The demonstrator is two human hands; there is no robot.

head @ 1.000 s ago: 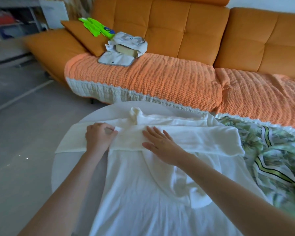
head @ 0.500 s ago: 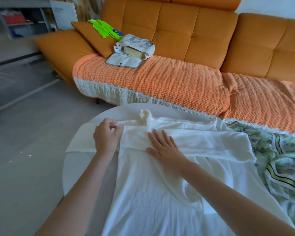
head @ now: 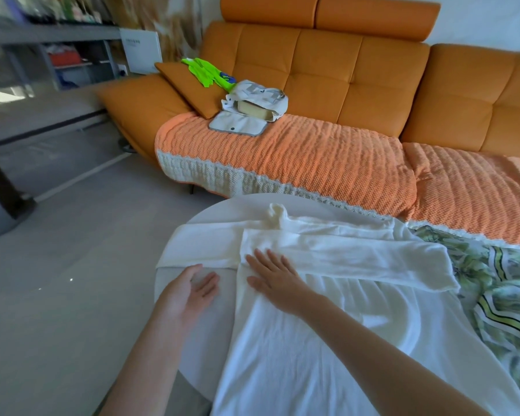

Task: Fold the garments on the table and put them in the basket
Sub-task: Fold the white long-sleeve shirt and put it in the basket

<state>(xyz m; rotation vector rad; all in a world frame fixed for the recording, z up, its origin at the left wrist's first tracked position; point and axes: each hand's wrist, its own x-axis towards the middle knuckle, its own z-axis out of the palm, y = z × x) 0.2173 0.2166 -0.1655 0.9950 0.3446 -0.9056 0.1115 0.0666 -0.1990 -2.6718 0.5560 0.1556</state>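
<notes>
A white long-sleeved garment (head: 312,340) lies spread on the round white table (head: 201,355). One sleeve (head: 357,259) is folded across its chest towards the right; the other sleeve (head: 204,244) reaches left to the table's edge. My right hand (head: 273,277) lies flat, fingers straight, on the garment's left shoulder. My left hand (head: 189,289) hovers open, palm turned up, over the bare table just below the left sleeve, holding nothing. A green patterned garment (head: 499,292) lies at the table's right. No basket is in view.
An orange sofa (head: 342,85) with a knitted orange throw (head: 282,157) stands just beyond the table. On it sit a cushion, a bright green item (head: 204,72) and a grey bag (head: 255,100). Grey floor lies to the left, with shelving at the far left.
My left hand has let go of the left sleeve, drawn back towards me and opened palm up. My right hand stays pressed on the garment. The view has tilted up and left.
</notes>
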